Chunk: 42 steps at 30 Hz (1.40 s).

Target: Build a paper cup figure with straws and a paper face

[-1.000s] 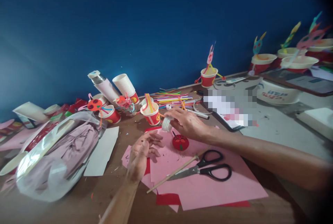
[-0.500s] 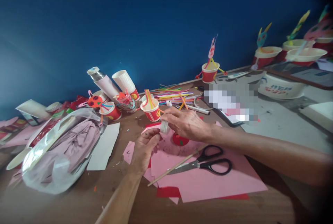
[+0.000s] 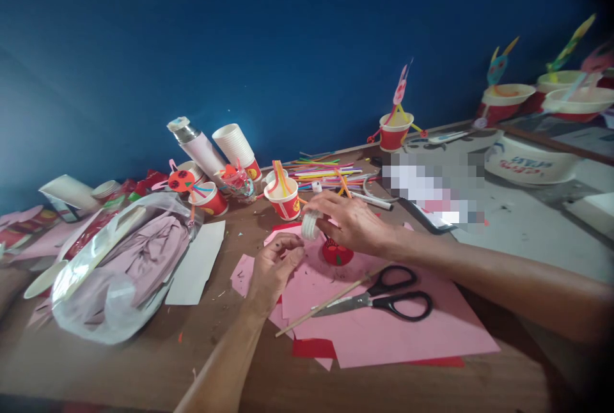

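The grip of the right hand [image 3: 355, 224] is closed on a small white tape roll [image 3: 311, 224], which it holds by the fingertips a little above the desk [image 3: 144, 362], near the middle of the scene. The grip of the left hand [image 3: 273, 269] is closed too: its thumb and forefinger are pinched together just beside the roll, on the near left side of it, but what they pinch is too small to tell. The two hands are close to each other and do not touch. Under the right hand a round red paper face [image 3: 337, 253] lies on a large sheet of pink paper [image 3: 393, 330], which covers the near right part of the desk. On the same sheet, to the near right of the hands, there are black-handled scissors [image 3: 388, 298], and a thin wooden stick [image 3: 321, 307] lies slanted beside their blades. Just behind the roll, on the far side, stands a red paper cup [image 3: 286, 201] with bent straws in it, and more coloured straws [image 3: 321, 174] lie in a loose pile farther back. To the left there is a white sheet [image 3: 194, 264], and beside it a clear plastic bag [image 3: 119, 266] with pale cloth inside. Behind them a stack of cups [image 3: 237, 148] and a bottle [image 3: 196, 143] lean by the blue wall.
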Motion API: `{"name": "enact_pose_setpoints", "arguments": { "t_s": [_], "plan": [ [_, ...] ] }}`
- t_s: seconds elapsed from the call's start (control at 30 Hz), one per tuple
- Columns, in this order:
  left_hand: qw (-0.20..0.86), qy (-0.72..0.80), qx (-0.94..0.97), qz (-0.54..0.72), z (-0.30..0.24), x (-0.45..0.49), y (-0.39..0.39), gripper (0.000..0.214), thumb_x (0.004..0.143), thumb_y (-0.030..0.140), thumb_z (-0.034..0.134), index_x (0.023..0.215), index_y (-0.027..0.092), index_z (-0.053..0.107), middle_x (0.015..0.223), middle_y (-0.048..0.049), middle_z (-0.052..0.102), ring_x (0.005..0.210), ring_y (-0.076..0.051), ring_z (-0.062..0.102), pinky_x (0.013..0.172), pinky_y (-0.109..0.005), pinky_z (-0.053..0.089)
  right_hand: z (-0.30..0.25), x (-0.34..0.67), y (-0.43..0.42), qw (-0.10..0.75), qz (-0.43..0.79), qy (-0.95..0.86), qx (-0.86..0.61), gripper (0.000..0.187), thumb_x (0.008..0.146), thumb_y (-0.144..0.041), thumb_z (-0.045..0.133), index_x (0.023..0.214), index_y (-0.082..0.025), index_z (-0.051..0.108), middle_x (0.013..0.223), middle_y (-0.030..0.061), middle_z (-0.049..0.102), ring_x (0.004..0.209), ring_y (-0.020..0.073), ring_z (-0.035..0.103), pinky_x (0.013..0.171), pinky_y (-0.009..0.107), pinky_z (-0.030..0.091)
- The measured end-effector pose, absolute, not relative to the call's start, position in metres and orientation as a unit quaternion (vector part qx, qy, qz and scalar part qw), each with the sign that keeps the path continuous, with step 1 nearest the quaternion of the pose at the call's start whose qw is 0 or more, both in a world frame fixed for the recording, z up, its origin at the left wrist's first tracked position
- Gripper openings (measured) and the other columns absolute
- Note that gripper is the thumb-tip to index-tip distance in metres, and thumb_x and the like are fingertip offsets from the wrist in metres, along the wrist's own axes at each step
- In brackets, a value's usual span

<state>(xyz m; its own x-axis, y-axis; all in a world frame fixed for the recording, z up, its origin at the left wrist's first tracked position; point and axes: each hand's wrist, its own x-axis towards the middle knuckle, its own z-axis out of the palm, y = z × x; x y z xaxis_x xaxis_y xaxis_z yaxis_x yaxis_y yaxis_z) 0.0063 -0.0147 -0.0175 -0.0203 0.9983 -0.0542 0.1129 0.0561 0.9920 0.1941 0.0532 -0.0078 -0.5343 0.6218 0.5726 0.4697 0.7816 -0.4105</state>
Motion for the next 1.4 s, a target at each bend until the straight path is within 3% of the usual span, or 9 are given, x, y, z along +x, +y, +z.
{"name": "enact_pose_setpoints", "arguments": {
  "t_s": [0.17,0.33,0.5,0.83,1.0,1.1,1.23,1.4],
  "plan": [
    [0.519,0.505,0.452,0.520,-0.015,0.013,-0.016,0.033,0.066,0.025,0.070,0.097,0.018,0.059,0.087,-0.0024,0.063,0.072,-0.010,0.056,0.064,-0.020,0.044,-0.004,0.189,0.051,0.383,0.260,-0.820,-0.336,0.027,0.078,-0.014,0.047,0.103,-0.018,0.056,0.092,0.0029,0.062,0.063,0.0089,0.053,0.059,0.023,0.039],
    [0.492,0.538,0.453,0.512,-0.014,0.016,-0.018,0.025,0.067,0.027,0.069,0.088,0.016,0.060,0.074,-0.0005,0.062,0.057,-0.007,0.052,0.052,-0.018,0.041,-0.005,0.186,0.050,0.364,0.335,-0.789,-0.365,0.023,0.077,-0.016,0.047,0.097,-0.017,0.059,0.078,0.0014,0.062,0.060,0.0099,0.052,0.056,0.023,0.036],
    [0.442,0.562,0.494,0.495,-0.020,0.009,-0.017,0.021,0.071,0.033,0.065,0.081,0.015,0.062,0.072,-0.0009,0.061,0.055,-0.008,0.051,0.047,-0.018,0.040,-0.006,0.185,0.050,0.366,0.343,-0.786,-0.361,0.023,0.078,-0.016,0.048,0.098,-0.017,0.059,0.071,-0.0007,0.061,0.057,0.0089,0.051,0.056,0.022,0.035],
    [0.387,0.562,0.533,0.500,-0.019,0.008,-0.018,0.015,0.075,0.030,0.062,0.079,0.016,0.062,0.067,-0.0003,0.060,0.052,-0.008,0.051,0.044,-0.018,0.039,-0.006,0.187,0.049,0.374,0.278,-0.804,-0.370,0.020,0.079,-0.018,0.049,0.097,-0.016,0.058,0.085,0.0033,0.062,0.062,0.0093,0.053,0.059,0.023,0.038],
    [0.282,0.505,0.606,0.546,-0.013,0.009,-0.021,0.006,0.074,0.022,0.062,0.074,0.016,0.063,0.081,-0.0022,0.059,0.066,-0.010,0.055,0.057,-0.020,0.045,-0.011,0.181,0.052,0.329,0.440,-0.742,-0.385,0.014,0.078,-0.023,0.050,0.086,-0.015,0.058,0.070,0.0016,0.062,0.055,0.0103,0.056,0.054,0.022,0.040],
    [0.373,0.455,0.569,0.575,-0.013,0.008,-0.020,0.005,0.074,0.021,0.062,0.074,0.016,0.061,0.082,-0.0020,0.057,0.065,-0.009,0.054,0.057,-0.021,0.044,-0.012,0.180,0.052,0.319,0.453,-0.735,-0.390,0.013,0.077,-0.023,0.051,0.084,-0.015,0.058,0.070,0.0017,0.062,0.056,0.0106,0.057,0.053,0.022,0.040],
    [0.557,0.410,0.457,0.560,-0.014,0.006,-0.017,0.010,0.076,0.024,0.060,0.072,0.015,0.057,0.077,-0.0019,0.056,0.061,-0.009,0.053,0.051,-0.020,0.042,-0.008,0.185,0.051,0.336,0.293,-0.800,-0.401,0.017,0.078,-0.020,0.049,0.092,-0.017,0.059,0.074,0.0014,0.062,0.060,0.0107,0.054,0.055,0.022,0.036],
    [0.655,0.412,0.364,0.519,-0.011,0.004,-0.014,0.013,0.070,0.022,0.065,0.069,0.014,0.054,0.077,-0.0031,0.060,0.062,-0.010,0.054,0.050,-0.020,0.044,-0.008,0.192,0.054,0.340,0.146,-0.845,-0.387,0.025,0.080,-0.016,0.048,0.104,-0.015,0.056,0.099,0.0075,0.060,0.075,0.0141,0.055,0.063,0.025,0.036]
  ]
}}
